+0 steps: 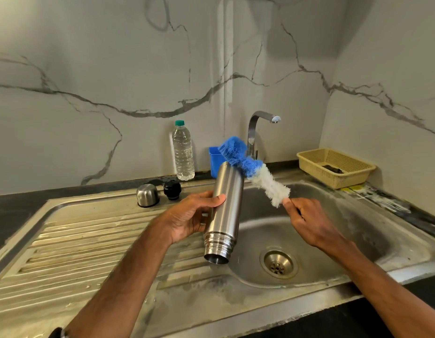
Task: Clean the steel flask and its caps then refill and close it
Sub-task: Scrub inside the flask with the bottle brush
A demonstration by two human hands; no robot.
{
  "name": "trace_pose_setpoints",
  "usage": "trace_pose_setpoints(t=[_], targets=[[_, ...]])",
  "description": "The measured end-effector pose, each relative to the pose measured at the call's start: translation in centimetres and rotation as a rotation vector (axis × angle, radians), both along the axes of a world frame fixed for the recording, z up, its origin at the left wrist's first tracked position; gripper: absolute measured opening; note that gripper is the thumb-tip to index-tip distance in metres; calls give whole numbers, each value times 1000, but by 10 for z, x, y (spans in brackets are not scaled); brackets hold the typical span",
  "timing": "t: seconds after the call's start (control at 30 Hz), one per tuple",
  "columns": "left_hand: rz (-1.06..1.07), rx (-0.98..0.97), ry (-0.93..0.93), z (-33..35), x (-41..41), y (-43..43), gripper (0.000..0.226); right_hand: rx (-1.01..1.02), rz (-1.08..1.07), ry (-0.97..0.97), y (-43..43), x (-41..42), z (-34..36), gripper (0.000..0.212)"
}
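While the left grip [187, 222] clamps one flask [227, 196], the right grip [306, 220] pinches one brush [248, 164] — two caps [147, 195] nearby.

A yellow basket [321, 173] sits right of the tap [252, 132], a blue tub [214, 159] just left of it.

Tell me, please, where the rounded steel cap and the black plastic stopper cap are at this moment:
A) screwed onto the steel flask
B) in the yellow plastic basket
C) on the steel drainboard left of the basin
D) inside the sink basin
C: the rounded steel cap and the black plastic stopper cap stand side by side on the steel drainboard, while the steel flask in the left hand has an open mouth.
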State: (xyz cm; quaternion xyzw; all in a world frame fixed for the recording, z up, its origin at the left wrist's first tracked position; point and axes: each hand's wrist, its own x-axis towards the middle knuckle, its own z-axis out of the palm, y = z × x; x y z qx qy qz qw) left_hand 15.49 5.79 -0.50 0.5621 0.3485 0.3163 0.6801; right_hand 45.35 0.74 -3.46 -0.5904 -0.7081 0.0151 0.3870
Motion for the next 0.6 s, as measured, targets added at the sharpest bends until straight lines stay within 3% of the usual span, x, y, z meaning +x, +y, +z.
trace_pose_setpoints(t=[0.2, 0.43, 0.6], targets=[[56, -86, -46, -2, 1, 3, 71, -20, -28, 18, 0, 2, 0, 50], [245, -214, -286, -3, 6, 6, 71, -67, 172, -27, -11, -15, -1, 52], [340, -295, -355, -1, -3, 9, 68, -49, 256, -43, -14, -17, -1, 53]])
